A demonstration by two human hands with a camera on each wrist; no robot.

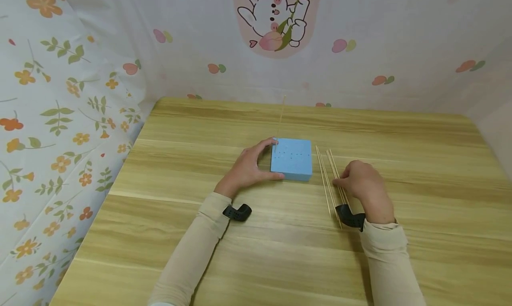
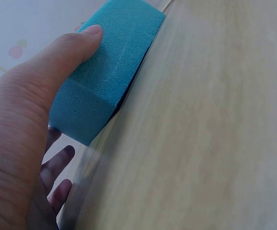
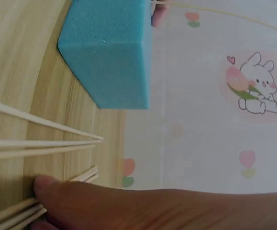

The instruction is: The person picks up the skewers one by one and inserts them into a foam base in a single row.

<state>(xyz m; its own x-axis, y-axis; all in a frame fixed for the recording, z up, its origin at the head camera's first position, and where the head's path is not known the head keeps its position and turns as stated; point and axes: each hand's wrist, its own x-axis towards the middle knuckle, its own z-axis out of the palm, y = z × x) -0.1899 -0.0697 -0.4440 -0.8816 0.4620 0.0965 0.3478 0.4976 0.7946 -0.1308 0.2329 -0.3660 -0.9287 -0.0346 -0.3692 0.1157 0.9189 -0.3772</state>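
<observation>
A light blue foam block (image 1: 297,166) with several small holes in its top lies on the table. My left hand (image 1: 247,167) holds its left side, thumb along the near face and fingers at the far corner. A thin bamboo stick (image 1: 282,117) stands up from the block's left part, leaning slightly. To the right of the block, several more bamboo sticks (image 1: 323,180) lie roughly side by side. My right hand (image 1: 367,188) pinches at the right-hand bunch of sticks (image 3: 15,213); the other fingers are mostly hidden behind the thumb and palm.
The wood-grain table (image 1: 280,261) reaches back to a white curtain (image 1: 192,26) printed with a rabbit and tulips. Another flowered curtain (image 1: 60,133) hangs along the left edge. Each wrist wears a black strap mount (image 1: 350,216).
</observation>
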